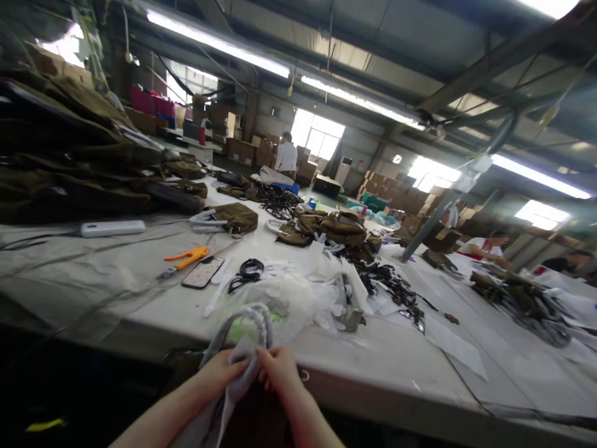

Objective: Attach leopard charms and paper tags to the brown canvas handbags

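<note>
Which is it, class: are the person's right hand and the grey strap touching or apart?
Touching. The head view shows the right hand gripping the grey strap, its thumb tip pressed against the strap's side.

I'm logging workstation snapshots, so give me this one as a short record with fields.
Left hand: holding a grey strap
Right hand: pinching the same strap
Surface: pale table
Ahead of hands: crumpled clear plastic, coiled black cord
Further left: phone, orange-handled tool
Beyond: olive-brown bag
Background: person in white top
</note>
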The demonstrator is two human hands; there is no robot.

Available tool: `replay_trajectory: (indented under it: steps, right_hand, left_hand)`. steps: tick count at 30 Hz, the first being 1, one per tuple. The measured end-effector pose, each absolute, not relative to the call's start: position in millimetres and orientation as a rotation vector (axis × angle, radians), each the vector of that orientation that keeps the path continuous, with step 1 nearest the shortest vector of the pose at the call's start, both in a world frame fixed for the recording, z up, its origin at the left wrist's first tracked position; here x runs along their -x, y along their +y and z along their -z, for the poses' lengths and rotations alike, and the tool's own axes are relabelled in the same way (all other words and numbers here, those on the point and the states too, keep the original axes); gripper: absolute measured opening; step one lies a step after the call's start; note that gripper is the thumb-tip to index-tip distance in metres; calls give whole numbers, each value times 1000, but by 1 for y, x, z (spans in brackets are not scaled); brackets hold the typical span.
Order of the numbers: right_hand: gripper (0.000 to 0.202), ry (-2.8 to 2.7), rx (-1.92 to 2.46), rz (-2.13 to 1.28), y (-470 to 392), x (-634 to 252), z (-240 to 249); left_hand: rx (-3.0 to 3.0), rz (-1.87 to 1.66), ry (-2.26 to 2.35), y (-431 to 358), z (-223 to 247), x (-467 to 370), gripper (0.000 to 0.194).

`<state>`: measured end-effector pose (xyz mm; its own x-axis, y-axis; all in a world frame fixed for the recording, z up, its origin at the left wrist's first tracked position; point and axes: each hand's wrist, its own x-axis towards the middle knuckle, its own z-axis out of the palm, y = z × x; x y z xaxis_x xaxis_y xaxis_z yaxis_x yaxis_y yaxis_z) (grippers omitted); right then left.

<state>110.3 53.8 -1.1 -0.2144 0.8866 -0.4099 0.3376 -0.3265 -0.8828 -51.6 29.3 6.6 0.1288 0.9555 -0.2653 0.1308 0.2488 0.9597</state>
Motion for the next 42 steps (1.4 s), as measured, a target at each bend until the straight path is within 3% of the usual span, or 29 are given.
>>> replay_trajectory:
  steps: [7,11,15,20,24,29,35,42]
  right_hand:
    - [37,-1575,1655,-1207,48,-102,7]
    - [35,-1606,1636,-989,46,-103,18]
    - [35,-1536,1631,-1110,47,-107,28]
    - [50,-1464,1614,-1300,48,-115,39]
    - [50,-1474,1516,-1356,51,-119,42]
    - [45,-1401,1436,-1495,48,-123,40]
    - [41,-1388,1484,-1485,47,-123,36]
    - [35,-1519,1495,-1628,50,-144,17]
  left_hand:
    - [-1503,-675,1514,20,-21,52,31]
    - [-1614,-509,1675,12,-24,38,34]
    - [-1746,-339,1734,4,-29,18,43]
    - [-1819,-243,1765,-2,-25,2,55]
    - [-1802,-283,1767,0,-22,4,50]
    - [-1293,-628,1615,11,-17,25,47]
    - [-617,-583,1103,8,-6,28,49]
    - [-495,-614,1091,10,15,28,54]
